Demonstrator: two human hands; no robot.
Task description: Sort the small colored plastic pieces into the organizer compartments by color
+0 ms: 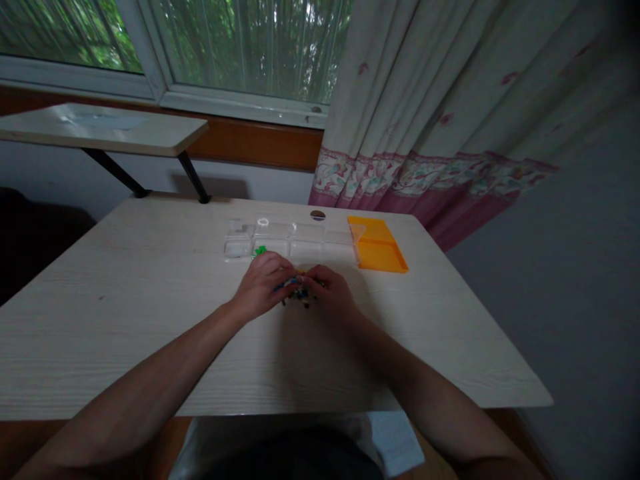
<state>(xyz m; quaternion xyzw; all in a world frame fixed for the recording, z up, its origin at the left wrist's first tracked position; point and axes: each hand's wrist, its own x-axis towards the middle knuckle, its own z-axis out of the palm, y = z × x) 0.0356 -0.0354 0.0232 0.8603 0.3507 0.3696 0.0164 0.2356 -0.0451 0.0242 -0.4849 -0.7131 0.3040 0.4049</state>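
Note:
Both hands meet over a small pile of mixed little pieces (301, 293), with blue, yellow, white and dark ones among them; their kind is too small to make out. My left hand (263, 283) curls over the pile's left side, fingers and thumb closing around blue bits. From the right, my right hand (334, 291) bends its fingers in a pinch at the same pile; whatever lies between the fingertips is hidden. Just behind my left hand, green pieces (261, 250) sit in one compartment of a clear plastic divided tray (306, 251).
An orange, shallow two-part tray (383, 253) lies at the clear tray's right end, partly overlapped by it. A round dark spot (317, 215) marks the back of the pale wooden table (165, 320). A raised shelf (105, 127) stands at back left; a curtain (400, 120) hangs behind.

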